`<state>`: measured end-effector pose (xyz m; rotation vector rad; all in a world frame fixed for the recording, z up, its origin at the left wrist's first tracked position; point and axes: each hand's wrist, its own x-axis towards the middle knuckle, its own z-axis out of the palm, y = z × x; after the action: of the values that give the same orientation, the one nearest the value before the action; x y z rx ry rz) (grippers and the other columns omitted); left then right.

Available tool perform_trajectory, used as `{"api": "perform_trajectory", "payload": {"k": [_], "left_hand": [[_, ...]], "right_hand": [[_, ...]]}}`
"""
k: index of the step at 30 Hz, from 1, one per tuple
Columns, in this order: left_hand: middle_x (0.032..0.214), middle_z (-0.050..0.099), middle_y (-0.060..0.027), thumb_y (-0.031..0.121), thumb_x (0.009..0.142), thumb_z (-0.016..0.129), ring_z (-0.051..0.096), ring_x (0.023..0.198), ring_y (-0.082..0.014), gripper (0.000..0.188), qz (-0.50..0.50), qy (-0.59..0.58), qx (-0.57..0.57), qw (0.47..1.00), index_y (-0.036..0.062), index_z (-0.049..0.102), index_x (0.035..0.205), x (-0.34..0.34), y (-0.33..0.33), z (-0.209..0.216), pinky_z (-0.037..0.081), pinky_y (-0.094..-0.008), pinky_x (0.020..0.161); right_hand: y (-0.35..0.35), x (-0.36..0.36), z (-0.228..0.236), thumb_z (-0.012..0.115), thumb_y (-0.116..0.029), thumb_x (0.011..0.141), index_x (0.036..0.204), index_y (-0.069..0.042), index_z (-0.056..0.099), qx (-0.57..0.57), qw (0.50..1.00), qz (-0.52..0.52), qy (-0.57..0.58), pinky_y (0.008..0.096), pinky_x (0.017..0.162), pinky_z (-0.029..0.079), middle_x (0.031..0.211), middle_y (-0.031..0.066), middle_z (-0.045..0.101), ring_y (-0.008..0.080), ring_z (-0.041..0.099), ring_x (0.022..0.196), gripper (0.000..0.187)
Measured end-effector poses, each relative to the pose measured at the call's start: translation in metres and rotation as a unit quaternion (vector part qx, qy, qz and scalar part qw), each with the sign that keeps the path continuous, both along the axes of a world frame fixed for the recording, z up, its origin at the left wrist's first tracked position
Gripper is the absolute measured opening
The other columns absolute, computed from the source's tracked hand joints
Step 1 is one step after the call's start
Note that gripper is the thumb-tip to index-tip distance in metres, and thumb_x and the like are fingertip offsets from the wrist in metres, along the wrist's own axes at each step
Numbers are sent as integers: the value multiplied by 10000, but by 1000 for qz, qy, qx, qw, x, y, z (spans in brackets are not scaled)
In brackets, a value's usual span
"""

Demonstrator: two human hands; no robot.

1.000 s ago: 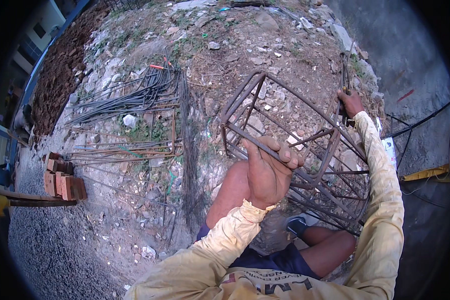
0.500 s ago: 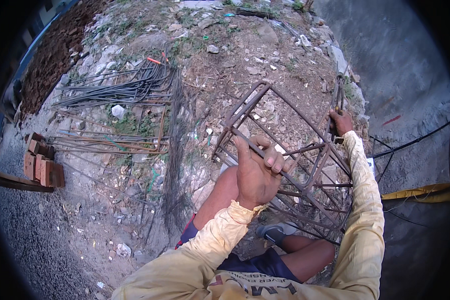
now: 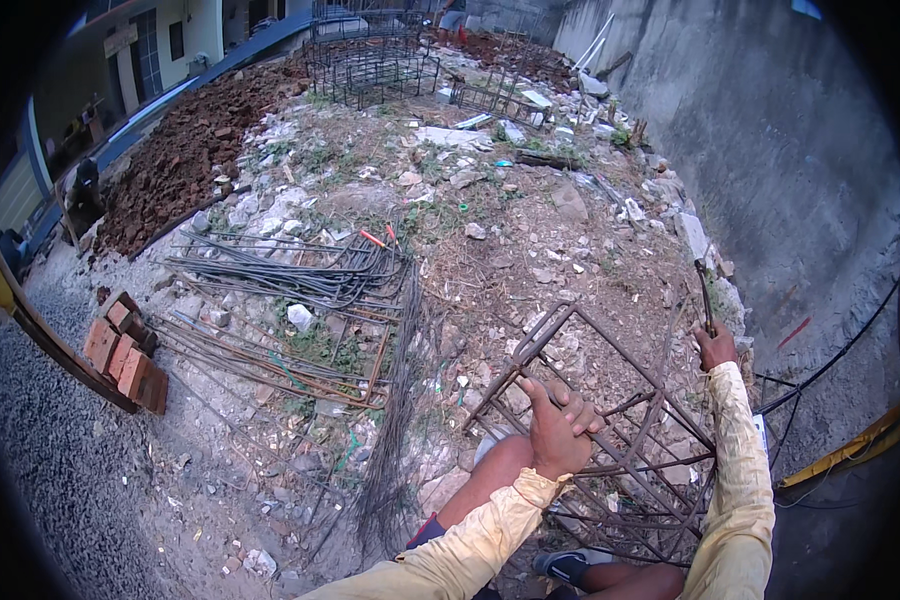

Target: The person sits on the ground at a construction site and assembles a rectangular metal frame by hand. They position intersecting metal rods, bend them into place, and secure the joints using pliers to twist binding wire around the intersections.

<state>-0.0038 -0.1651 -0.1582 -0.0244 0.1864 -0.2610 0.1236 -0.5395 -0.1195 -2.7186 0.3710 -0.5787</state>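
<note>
My left hand (image 3: 562,430) is closed round a bar of a rusty steel rebar cage (image 3: 618,338), which leans over my bent legs. The thumb lies along the bar and the fingers curl over it. To the right of the cage, my right hand (image 3: 716,346) grips a slim, dark pincers-like tool (image 3: 706,295) that points away from me. Its far end is thin and its exact jaw shape is hard to make out. My right forearm passes in front of the cage's right side and hides part of it.
Bent rebar stirrups (image 3: 270,275) and a bundle of thin tie wire (image 3: 395,450) lie left of the cage. Red bricks (image 3: 125,350) are stacked farther left. More cages (image 3: 370,65) stand at the back; a grey concrete wall (image 3: 760,130) rises on the right.
The view has tilted up, bringing the far cages and building into sight. The tool in my right hand has turned and looks narrower. My left hand keeps its grip on the cage.
</note>
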Motion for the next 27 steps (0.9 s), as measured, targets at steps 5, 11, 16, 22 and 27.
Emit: {"api": "perform_trajectory", "payload": {"k": [5,11,16,22,27], "left_hand": [[572,304,32,703,949,383,293,473,-117,562,11,-24,9,1000,167,428,787,9,-10,-11,340,-319,537],[571,299,37,721,940,365,285,476,-113,572,18,-26,27,999,177,429,775,25,-29,-6,334,-322,534],[577,295,31,716,946,368,292,476,-122,561,14,-2,51,999,174,417,810,48,-50,4,347,-334,528],[581,293,23,728,940,364,302,469,-135,569,18,-9,94,995,172,402,824,77,-87,14,357,-350,509],[601,303,19,737,933,373,307,484,-139,572,11,-7,82,997,176,383,819,89,-95,13,346,-352,507]], "right_hand": [[33,-33,99,686,-214,840,914,16,605,39,988,93,-119,344,679,449,758,78,595,168,543,718,254],[113,-97,173,672,-105,827,893,-9,594,27,985,161,-62,319,712,446,786,49,585,134,537,752,140],[167,-132,182,678,-53,813,942,1,591,70,971,228,-22,305,784,469,861,44,606,149,580,833,165],[164,-145,181,644,-43,819,956,12,626,-21,970,241,-8,328,813,482,880,109,633,210,611,833,150],[188,-132,186,610,-49,806,996,-12,662,-104,968,225,46,401,803,492,904,181,657,319,640,864,200]]}}
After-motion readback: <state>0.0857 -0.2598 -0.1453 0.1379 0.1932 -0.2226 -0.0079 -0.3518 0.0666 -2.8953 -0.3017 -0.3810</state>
